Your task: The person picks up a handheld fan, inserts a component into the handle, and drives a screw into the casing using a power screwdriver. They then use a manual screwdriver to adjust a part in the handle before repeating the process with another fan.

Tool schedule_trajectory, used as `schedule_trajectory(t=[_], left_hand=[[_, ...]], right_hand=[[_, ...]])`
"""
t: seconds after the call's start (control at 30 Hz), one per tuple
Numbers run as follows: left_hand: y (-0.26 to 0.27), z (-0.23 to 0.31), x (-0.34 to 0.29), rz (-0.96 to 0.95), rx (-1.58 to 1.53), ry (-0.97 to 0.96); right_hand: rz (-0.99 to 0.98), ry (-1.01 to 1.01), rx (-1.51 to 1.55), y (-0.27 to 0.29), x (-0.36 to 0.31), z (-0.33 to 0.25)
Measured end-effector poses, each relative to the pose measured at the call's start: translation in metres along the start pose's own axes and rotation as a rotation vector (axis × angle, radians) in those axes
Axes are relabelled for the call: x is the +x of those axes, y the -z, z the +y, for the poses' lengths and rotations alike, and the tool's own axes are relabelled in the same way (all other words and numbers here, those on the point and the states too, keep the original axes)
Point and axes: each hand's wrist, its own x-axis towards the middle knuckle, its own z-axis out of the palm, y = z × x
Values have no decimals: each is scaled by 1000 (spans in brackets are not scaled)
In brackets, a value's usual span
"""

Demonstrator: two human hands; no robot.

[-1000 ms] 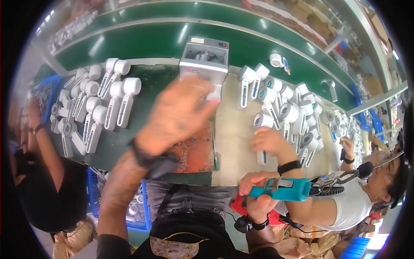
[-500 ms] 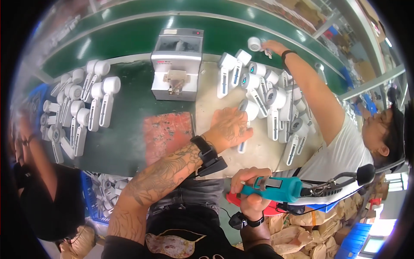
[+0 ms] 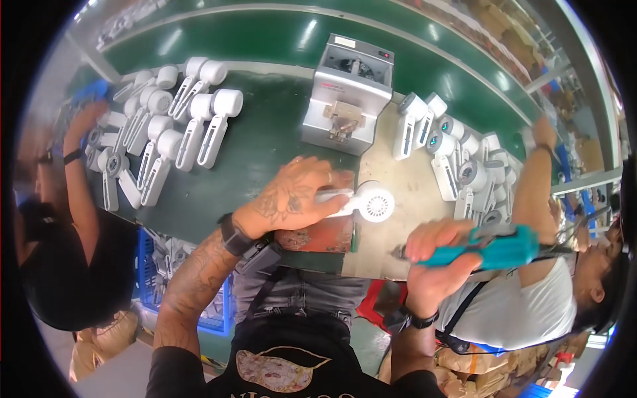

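Note:
My left hand (image 3: 292, 199) is closed around the handle of a white handheld fan (image 3: 377, 203), which lies sideways above the red pad (image 3: 315, 240). Its round head, with a slotted grille, points right and faces up. To the right, my right hand (image 3: 439, 259) grips a teal electric screwdriver (image 3: 501, 249), fingers wrapped round its body. The tool lies nearly level, its tip pointing left, below and to the right of the fan head and apart from it.
A grey box-shaped machine (image 3: 350, 93) stands behind the pad. White fans are grouped at left (image 3: 159, 126) and right (image 3: 464, 156). A co-worker in black sits at left; another in a white shirt (image 3: 511, 302) reaches in at right. A blue crate (image 3: 225, 305) sits below the table.
My left hand has moved left from the right-hand group, bringing a fan over the red pad. My right hand has risen with the screwdriver. The view has swung left.

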Motion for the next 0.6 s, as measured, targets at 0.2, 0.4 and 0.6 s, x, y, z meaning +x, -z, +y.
schedule_trajectory(t=[0.2,0.4,0.6], left_hand=[[-9,-8,-7,146,130,-221],[-5,-24,-11,169,47,-195],[-13,-29,-10,183,49,-182]], right_hand=[[8,140,-226,-72,88,26],[-151,225,-486,-100,137,79],[-152,183,-372,-97,137,105]])
